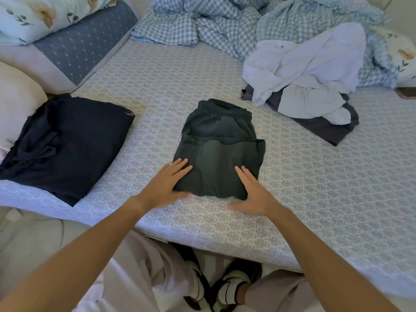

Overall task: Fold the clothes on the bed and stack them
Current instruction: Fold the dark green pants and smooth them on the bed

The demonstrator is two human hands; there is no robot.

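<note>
Our left hand (167, 184) and right hand (252, 192) lie flat, fingers straight, bracketing the near corners of the folded dark green trousers (219, 149) on the bed (315, 176). Lifting by these corners, we risk the loose folds slumping open before reaching the navy garment (67, 145) far left of our left hand.

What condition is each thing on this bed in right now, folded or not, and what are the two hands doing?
Dark green trousers: folded, flat on the sheet.
Navy garment: folded, lying apart at the left.
White and grey clothes: unfolded, in a crumpled heap.
Checked duvet: bunched up at the far side.
Left hand: flat, fingers straight, touching the trousers' near left corner.
Right hand: flat, fingers straight, at the trousers' near right corner.
</note>
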